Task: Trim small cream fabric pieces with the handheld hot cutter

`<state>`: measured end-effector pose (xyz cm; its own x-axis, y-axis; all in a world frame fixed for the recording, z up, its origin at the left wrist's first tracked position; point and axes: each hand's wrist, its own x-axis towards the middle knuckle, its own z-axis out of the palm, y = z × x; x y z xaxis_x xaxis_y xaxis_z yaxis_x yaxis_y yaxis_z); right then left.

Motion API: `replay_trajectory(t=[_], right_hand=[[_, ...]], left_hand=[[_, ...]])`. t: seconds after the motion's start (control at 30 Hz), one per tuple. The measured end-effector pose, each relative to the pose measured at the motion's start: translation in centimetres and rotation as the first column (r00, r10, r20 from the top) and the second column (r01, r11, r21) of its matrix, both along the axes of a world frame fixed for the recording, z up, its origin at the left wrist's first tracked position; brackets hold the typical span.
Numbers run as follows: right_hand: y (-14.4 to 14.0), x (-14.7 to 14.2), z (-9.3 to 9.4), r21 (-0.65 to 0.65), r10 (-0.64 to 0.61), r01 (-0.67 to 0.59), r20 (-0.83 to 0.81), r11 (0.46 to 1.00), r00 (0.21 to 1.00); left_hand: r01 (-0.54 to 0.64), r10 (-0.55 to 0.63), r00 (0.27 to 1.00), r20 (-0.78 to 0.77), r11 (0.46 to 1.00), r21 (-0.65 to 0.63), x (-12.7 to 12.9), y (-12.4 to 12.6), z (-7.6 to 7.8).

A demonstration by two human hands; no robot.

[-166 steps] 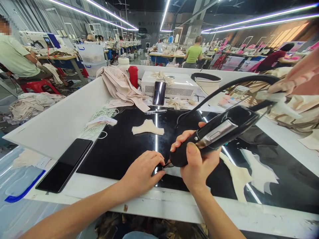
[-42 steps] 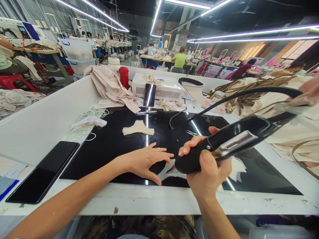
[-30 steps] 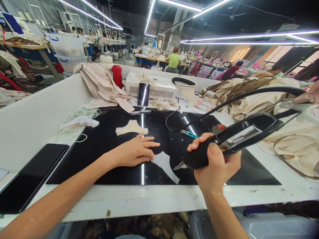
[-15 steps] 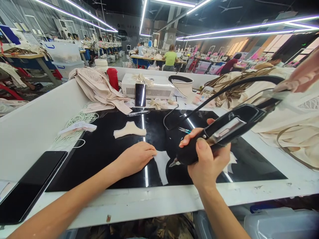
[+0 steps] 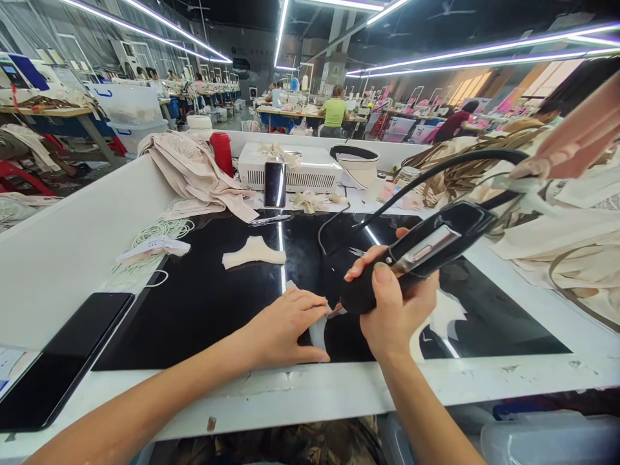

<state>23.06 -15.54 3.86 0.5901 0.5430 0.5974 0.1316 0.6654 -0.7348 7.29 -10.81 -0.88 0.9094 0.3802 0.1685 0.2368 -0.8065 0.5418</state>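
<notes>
On black worktop (image 5: 203, 303), fabric piece (image 5: 318, 330) between hands.

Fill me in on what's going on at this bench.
A person at a black worktop grips a corded black hand tool in the right hand, its tip down at a small pale fabric piece. The left hand lies flat on that piece. Another cut piece lies farther back, a dark phone at the left, and piles of beige fabric at the right.

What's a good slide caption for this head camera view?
Left hand pins a fabric piece; right hand grips a corded tool.
</notes>
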Motion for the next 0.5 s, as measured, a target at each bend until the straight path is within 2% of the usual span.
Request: replay_trajectory(t=[0.23, 0.4, 0.5], right_hand=[[-0.11, 0.04, -0.66, 0.016, -0.001, 0.000, 0.015, 1.000, 1.000], [-0.07, -0.10, -0.56, 0.007, -0.017, 0.017, 0.027, 1.000, 0.999], [-0.31, -0.10, -0.38, 0.011, 0.017, -0.017, 0.009, 1.000, 1.000]], left_hand=[[0.001, -0.002, 0.999, -0.051, 1.000, -0.008, -0.36, 0.13, 0.07], [0.006, -0.006, 0.999, -0.039, 1.000, -0.002, -0.31, 0.15, 0.03], [0.003, -0.003, 0.999, -0.041, 1.000, 0.000, -0.31, 0.18, 0.03]])
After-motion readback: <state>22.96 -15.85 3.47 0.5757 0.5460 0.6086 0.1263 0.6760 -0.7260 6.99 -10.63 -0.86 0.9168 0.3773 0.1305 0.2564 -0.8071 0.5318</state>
